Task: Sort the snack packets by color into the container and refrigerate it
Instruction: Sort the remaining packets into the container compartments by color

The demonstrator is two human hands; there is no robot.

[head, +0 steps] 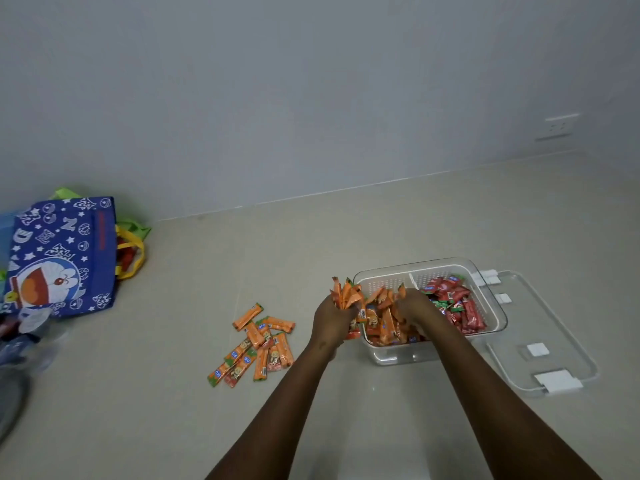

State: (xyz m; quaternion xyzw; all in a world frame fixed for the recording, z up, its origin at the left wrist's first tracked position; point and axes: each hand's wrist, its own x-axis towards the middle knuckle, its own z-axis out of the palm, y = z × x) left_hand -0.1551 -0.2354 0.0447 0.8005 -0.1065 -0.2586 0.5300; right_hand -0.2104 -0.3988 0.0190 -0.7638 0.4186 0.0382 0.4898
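A clear two-compartment container (491,299) stands on the beige floor. Its left compartment holds orange snack packets (382,320); its right compartment holds red packets (462,306). My left hand (330,320) grips a bunch of orange packets (346,294) at the container's left rim. My right hand (414,304) sits over the orange compartment with its fingers curled around orange packets. Several more orange packets (258,344) lie loose on the floor to the left.
The container's clear lid (568,327) with white clips lies on the floor at its right. A blue cartoon tote bag (62,258) with yellow and green handles lies at the far left. A wall socket (557,128) sits low on the grey wall.
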